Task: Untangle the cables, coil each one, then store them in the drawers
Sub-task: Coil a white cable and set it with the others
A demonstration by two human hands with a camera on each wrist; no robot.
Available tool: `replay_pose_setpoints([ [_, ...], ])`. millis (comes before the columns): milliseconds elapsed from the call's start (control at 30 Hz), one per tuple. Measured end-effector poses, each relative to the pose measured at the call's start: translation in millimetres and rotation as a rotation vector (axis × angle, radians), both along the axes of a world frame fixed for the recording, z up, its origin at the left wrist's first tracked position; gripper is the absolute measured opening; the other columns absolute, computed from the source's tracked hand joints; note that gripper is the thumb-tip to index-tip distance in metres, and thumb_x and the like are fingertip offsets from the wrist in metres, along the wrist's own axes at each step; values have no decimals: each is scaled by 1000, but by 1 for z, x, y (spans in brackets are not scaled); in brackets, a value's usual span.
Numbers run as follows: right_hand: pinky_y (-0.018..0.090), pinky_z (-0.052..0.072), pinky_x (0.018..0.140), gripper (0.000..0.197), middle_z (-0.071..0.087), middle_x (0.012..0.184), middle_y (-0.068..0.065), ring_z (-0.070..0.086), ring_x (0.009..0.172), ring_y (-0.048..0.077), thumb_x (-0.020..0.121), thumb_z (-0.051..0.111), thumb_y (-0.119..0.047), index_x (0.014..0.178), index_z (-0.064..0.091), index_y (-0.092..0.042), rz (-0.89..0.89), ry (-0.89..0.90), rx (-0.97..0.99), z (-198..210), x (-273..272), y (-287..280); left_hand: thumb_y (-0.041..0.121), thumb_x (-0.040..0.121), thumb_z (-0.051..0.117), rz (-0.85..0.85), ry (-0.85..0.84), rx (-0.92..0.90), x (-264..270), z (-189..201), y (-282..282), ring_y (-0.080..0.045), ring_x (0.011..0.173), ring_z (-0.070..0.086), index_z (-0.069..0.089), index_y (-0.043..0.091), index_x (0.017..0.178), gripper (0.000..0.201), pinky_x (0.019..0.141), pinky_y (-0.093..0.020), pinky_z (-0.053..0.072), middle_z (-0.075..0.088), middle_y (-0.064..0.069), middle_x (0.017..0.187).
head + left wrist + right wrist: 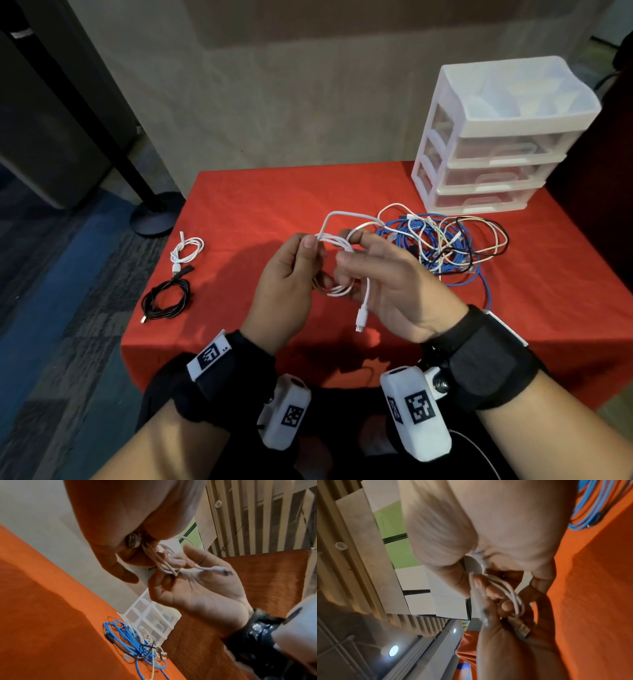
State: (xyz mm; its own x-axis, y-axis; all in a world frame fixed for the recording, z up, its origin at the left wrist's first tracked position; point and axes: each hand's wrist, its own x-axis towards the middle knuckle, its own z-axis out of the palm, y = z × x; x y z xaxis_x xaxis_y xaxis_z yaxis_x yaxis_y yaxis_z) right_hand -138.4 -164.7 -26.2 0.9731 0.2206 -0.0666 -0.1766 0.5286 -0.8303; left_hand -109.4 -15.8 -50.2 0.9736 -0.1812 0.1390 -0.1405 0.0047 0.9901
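Over the middle of the red table, both hands work one white cable (337, 263) that is partly wound into small loops. My left hand (313, 260) pinches the loops between thumb and fingers, seen close up on the white cable (164, 561). My right hand (352, 250) grips the same loops, and one plug (360, 320) hangs below it. A strand runs back to the tangle (445, 243) of blue, white, cream and black cables. In the right wrist view the white cable (510, 592) crosses the fingers, with a USB plug (523, 628) by the left palm.
A white three-drawer unit (496, 137) stands at the table's back right, all drawers closed. A coiled white cable (186, 250) and a coiled black cable (168, 298) lie near the left edge. The tangle (137, 642) lies just in front of the drawer unit (154, 616).
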Motion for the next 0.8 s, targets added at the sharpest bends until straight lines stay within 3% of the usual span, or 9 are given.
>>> replay_pose_setpoints([
  [100,23,52,70,23,63,80,-2,59,70,7,95,59,6,112,51,-7,-43,-140,-240,-4,1,-5,30,109,42,13,2,-15,1,3,1,-16,61,54,58,13,87,32,67,-41,50,52,-6,74],
  [200,32,57,69,20,65,86,4,63,79,14,95,61,8,111,55,-2,-150,-246,-560,-15,5,-8,30,108,42,15,-45,19,-1,8,2,-14,59,52,58,11,87,33,65,-39,49,50,4,68],
  [367,26,55,50,24,75,89,5,65,66,16,99,54,8,97,68,-11,-223,-83,-674,-40,6,-30,29,109,39,153,-29,-14,17,27,23,-9,54,48,54,16,85,31,59,-30,47,45,6,64],
  [467,18,47,59,22,70,79,1,60,68,10,94,66,-1,86,74,-21,-330,-166,-995,-62,4,-56,35,109,38,194,68,-98,32,37,45,-5,53,44,53,18,89,31,62,-30,56,40,6,64],
  [533,22,41,69,17,59,77,-5,55,73,8,87,77,-11,83,79,-27,-417,-293,-1316,-71,5,-64,37,109,38,146,151,-148,32,37,45,-5,52,43,54,19,89,31,64,-30,55,38,6,65],
  [567,22,39,70,15,54,76,-8,53,72,6,85,78,-13,85,80,-27,-436,-303,-1365,-73,5,-63,38,108,39,116,195,-184,29,36,42,-4,51,41,54,19,90,30,64,-28,54,37,6,65],
  [667,27,40,66,10,65,66,-1,53,60,5,91,73,-15,87,79,-22,-420,-176,-1120,-69,8,-50,38,108,40,28,327,-373,22,32,26,-1,49,39,54,20,89,29,58,-21,52,39,8,66],
  [733,31,46,69,11,72,76,19,60,68,17,97,67,-15,92,76,-14,-425,-136,-781,-57,8,-35,38,107,41,-19,425,-500,19,29,17,0,47,41,56,21,89,29,60,-20,54,45,8,69],
  [800,33,54,74,16,73,91,25,68,81,27,101,58,-11,101,73,-5,-449,-116,-475,-42,9,-20,38,106,43,-41,519,-598,17,25,9,0,48,44,57,19,88,29,61,-22,56,48,6,72],
])
